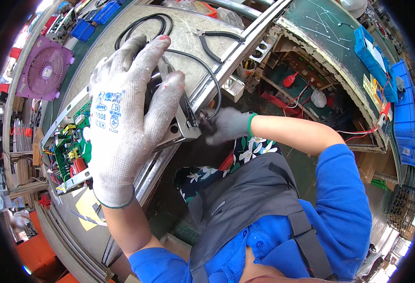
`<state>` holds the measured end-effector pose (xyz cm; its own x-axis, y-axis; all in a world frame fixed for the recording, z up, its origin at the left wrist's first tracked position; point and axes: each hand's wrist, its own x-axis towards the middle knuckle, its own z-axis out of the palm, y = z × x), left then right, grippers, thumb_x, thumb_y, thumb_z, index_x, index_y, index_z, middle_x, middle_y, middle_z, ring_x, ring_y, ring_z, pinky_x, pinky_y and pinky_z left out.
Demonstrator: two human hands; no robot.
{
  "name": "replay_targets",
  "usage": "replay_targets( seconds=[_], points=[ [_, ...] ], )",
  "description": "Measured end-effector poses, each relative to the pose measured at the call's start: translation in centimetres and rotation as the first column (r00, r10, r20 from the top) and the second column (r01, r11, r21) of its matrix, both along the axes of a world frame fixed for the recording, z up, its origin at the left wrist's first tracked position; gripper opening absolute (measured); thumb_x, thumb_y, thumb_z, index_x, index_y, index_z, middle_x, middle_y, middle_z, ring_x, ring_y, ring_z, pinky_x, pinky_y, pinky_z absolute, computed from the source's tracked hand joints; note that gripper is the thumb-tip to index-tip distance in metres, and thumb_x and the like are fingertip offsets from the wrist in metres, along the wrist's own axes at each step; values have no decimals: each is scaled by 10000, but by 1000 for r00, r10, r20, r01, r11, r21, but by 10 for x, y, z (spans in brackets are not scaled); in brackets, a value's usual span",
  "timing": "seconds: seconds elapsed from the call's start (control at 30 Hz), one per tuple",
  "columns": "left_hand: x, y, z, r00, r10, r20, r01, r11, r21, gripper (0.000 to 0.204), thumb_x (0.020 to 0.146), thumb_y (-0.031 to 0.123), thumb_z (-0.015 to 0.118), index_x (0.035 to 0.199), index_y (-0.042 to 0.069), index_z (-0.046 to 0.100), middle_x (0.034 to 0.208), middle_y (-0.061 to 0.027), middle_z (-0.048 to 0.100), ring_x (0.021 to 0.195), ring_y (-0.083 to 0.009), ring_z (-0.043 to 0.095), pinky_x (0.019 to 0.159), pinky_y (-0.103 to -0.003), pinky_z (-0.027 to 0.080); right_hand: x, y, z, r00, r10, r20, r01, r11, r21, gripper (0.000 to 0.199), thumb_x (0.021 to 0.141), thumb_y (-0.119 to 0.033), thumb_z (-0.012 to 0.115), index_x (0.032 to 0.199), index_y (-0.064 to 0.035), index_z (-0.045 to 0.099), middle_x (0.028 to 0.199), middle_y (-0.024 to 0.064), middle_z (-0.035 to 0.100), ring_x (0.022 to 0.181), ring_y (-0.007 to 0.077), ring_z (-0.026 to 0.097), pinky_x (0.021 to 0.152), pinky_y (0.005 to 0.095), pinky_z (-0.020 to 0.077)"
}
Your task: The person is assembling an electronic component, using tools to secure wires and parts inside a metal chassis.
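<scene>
L hand (122, 118), white knit glove, lies flat w/ fingers spread over a metal chassis (181, 127) holding a green circuit board (70, 151), at the surface's (188, 28) near edge. Grip released, pressing down, not clenched. R hand (228, 125), grey glove, grip clenched on black cable (212, 80) at chassis's end. Black pliers (214, 40) lie further back on the surface.

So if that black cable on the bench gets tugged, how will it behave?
The black cable lies in loose loops, so it is probably floppy and would uncoil rather than slide as one piece. One end runs to the right hand at the metal chassis, so a hard pull may drag that too.
</scene>
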<state>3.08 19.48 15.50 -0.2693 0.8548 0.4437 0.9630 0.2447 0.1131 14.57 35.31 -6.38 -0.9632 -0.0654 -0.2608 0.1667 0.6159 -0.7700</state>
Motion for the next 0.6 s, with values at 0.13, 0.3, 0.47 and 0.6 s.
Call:
replay_targets(
  seconds=[0.13,0.3,0.47,0.6],
  points=[
    [-1,0,0,1000,-30,-3,30,1000,-2,434,964,230,595,1360,55,613,1381,-201,582,1288,-357,539,1124,-437,371,2,2,2,999,48,11,-49,974,221,493,775,-410,758,1074,-28,669,946,182,723,823,328,718,759,388,583],
    [-2,1,-1,999,-29,-22,29,1000,4,425,962,221,595,1347,44,622,1372,-197,590,1281,-350,550,1117,-431,380,16,11,2,688,435,581,318,539,-780,559,967,-493,630,1000,64,661,915,193,736,801,284,737,756,335,601],
    [0,2,0,1000,-29,-2,29,999,20,421,959,209,592,1342,38,622,1363,-197,596,1275,-347,554,1109,-425,386,0,0,-4,973,36,-230,19,972,234,494,967,-461,636,1008,29,678,897,147,734,784,250,723,764,361,599],
    [-1,3,0,999,-39,-9,39,999,26,416,954,196,589,1335,32,621,1362,-202,594,1265,-349,560,1097,-427,396,5,8,-1,920,196,339,-52,919,-391,470,931,-443,690,1020,18,683,880,111,719,822,232,714,764,356,585]
  ],
)
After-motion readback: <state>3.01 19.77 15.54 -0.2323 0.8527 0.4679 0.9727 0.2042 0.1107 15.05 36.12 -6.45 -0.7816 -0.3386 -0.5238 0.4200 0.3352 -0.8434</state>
